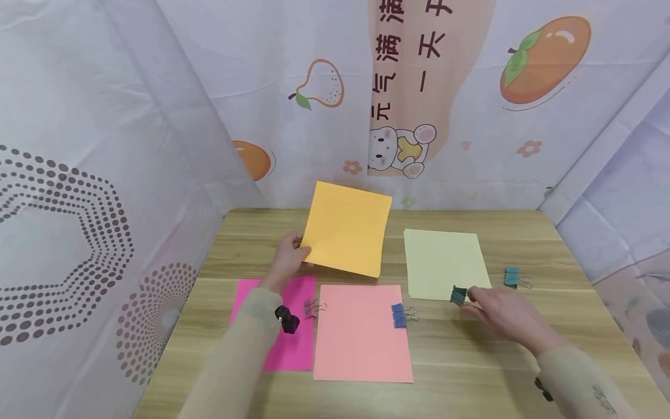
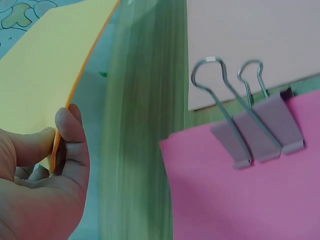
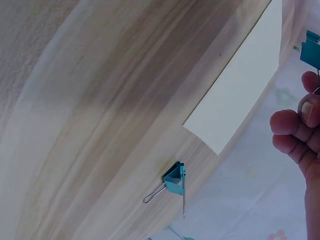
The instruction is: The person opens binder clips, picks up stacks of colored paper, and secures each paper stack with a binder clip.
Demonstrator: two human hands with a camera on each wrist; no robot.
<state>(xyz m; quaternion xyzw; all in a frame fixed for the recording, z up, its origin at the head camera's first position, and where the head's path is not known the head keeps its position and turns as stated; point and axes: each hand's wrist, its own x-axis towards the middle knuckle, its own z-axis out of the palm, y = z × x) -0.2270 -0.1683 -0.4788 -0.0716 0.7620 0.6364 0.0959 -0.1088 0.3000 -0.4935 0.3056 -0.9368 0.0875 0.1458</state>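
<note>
My left hand (image 1: 289,256) pinches the lower left edge of a stack of orange-yellow paper (image 1: 348,227), held tilted above the table. In the left wrist view the thumb presses one face and the curled fingers support the other. My right hand (image 1: 505,314) holds a dark teal binder clip (image 1: 458,295) by its handles, near the front right corner of the pale yellow paper (image 1: 445,265). In the right wrist view that clip (image 3: 311,50) is partly cut off by the frame's edge. Another teal binder clip (image 1: 512,277) lies on the table to the right of the pale paper.
Magenta paper (image 1: 282,355) with a pinkish-grey binder clip (image 1: 311,308) on its right edge lies under my left forearm. Beside it lies pink paper (image 1: 361,349) with a blue binder clip (image 1: 399,316) on its right edge. A printed curtain (image 1: 324,145) hangs behind the wooden table (image 1: 460,372).
</note>
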